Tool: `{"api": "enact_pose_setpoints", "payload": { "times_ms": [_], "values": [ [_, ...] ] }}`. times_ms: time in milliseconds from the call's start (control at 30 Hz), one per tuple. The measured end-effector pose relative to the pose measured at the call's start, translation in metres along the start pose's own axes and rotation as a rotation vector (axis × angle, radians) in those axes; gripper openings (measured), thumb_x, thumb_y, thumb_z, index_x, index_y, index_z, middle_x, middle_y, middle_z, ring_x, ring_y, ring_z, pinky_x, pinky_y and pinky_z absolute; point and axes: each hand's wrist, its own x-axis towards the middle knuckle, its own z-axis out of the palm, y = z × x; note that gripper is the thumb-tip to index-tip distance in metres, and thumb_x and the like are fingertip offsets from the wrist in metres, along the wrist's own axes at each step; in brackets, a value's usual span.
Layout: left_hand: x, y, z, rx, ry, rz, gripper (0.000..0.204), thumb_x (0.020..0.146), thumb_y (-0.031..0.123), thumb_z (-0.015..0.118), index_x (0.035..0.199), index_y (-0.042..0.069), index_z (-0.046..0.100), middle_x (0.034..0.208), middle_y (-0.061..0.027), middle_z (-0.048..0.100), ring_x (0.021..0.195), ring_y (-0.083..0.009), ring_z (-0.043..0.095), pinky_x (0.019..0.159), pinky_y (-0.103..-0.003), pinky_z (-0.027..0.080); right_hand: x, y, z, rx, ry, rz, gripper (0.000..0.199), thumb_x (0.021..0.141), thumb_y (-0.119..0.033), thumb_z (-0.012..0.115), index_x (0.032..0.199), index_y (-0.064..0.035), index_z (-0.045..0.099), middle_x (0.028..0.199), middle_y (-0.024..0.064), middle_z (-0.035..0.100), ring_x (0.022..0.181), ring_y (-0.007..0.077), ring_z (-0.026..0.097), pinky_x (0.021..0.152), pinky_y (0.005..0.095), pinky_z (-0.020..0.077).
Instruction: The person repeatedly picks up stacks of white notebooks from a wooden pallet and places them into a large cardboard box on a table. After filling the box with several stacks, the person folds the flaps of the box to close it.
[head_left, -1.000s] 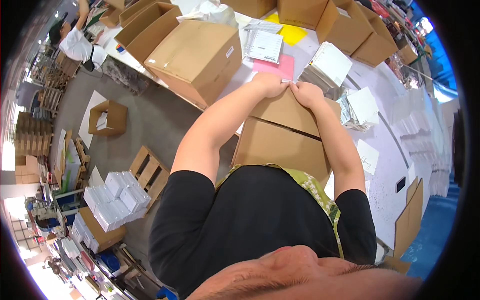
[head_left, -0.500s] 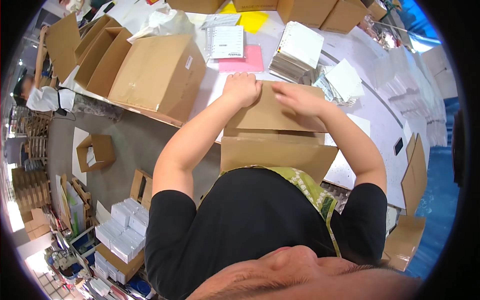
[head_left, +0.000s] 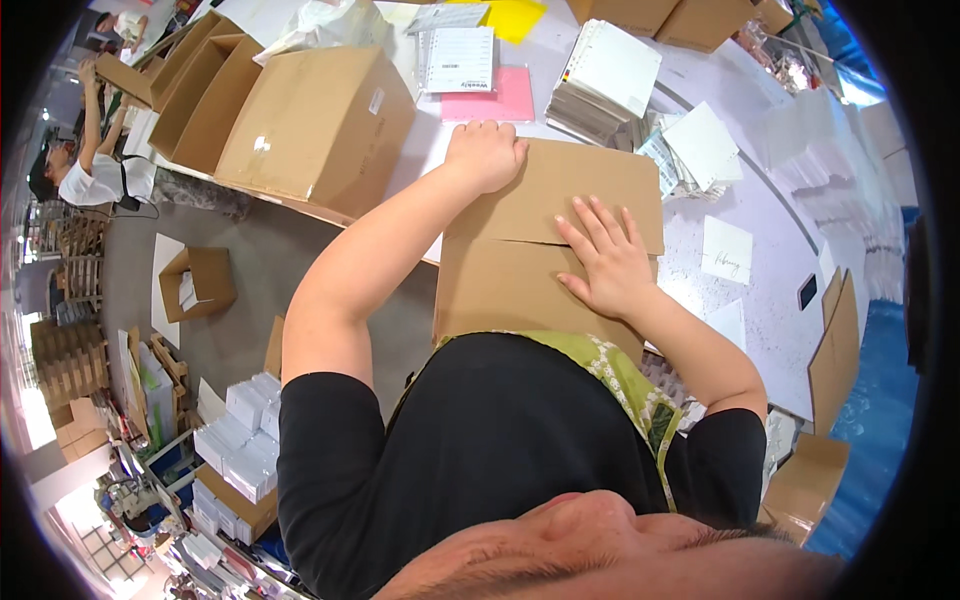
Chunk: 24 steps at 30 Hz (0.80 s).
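A brown cardboard box (head_left: 490, 285) stands against my front at the table's edge. Its two top flaps lie folded down, and their edges meet along a narrow seam across the middle. At the box's far left corner, my left hand (head_left: 485, 157) has its fingers bent over the far edge, gripping it. My right hand (head_left: 610, 262) rests palm down across the seam, right of the middle, with fingers spread. What the box contains is hidden under the flaps.
A larger closed carton (head_left: 300, 130) and open boxes (head_left: 207, 105) stand to the left. Beyond my box lie a pink packet (head_left: 490, 105) and a stack of white sheets (head_left: 605, 75). A phone (head_left: 807, 291) lies at right. Another person (head_left: 95, 180) works at far left.
The near flap, raised before, now lies down against the far one. My right hand has come nearer and spread flat over the seam. The left hand keeps its corner.
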Motion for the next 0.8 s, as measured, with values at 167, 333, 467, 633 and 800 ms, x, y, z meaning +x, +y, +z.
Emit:
{"api": "enact_pose_setpoints", "payload": {
  "times_ms": [167,333,467,633,800],
  "values": [
    [-0.039,0.042,0.022,0.133,0.19,0.191,0.061,0.099,0.046,0.037,0.147,0.008,0.039,0.153,-0.0219,0.033,0.144,-0.0362,0.029,0.115,-0.057,0.022,-0.002,0.005,0.011,0.02,0.021,0.001,0.062,0.087,-0.049,0.062,0.139,-0.0182,0.049,0.151,0.0096,0.041,0.141,0.0288,0.036,0.114,0.0567,0.0227],
    [-0.089,0.066,0.018,0.052,0.032,0.295,0.071,0.096,0.048,0.047,0.153,0.011,0.027,0.16,-0.0188,0.021,0.148,-0.0361,0.019,0.116,-0.059,0.018,-0.007,0.012,0.018,0.173,0.076,0.059,0.061,0.087,-0.042,0.066,0.136,-0.011,0.045,0.149,0.0102,0.042,0.14,0.0279,0.037,0.114,0.0495,0.0264],
    [-0.093,0.07,0.011,0.046,0.036,0.319,0.067,0.096,0.047,0.05,0.153,0.018,0.03,0.16,-0.0159,0.022,0.147,-0.0362,0.02,0.116,-0.058,0.018,-0.025,0.056,0.03,1.364,0.334,0.178,0.059,0.097,-0.039,0.056,0.144,-0.0096,0.034,0.154,0.0098,0.034,0.145,0.0255,0.028,0.117,0.0464,0.022],
    [-0.093,0.07,0.008,0.083,-0.002,0.3,0.06,0.096,0.048,0.049,0.152,0.03,0.034,0.16,-0.013,0.022,0.147,-0.0355,0.02,0.117,-0.057,0.016,-0.076,0.216,-0.004,1.446,1.033,0.433,0.063,0.105,-0.048,0.028,0.155,-0.0118,0.018,0.163,0.0116,0.015,0.151,0.0262,0.011,0.12,0.0482,0.0108],
    [-0.089,0.069,0.01,0.109,-0.004,0.305,0.058,0.097,0.051,0.047,0.151,0.031,0.036,0.16,-0.013,0.023,0.147,-0.0355,0.019,0.117,-0.058,0.015,-0.056,0.257,0.072,1.42,1.118,0.472,0.072,0.104,-0.055,0.022,0.157,-0.0091,0.008,0.164,0.0129,0.009,0.151,0.0258,0.008,0.121,0.043,0.008]
  ]
}}
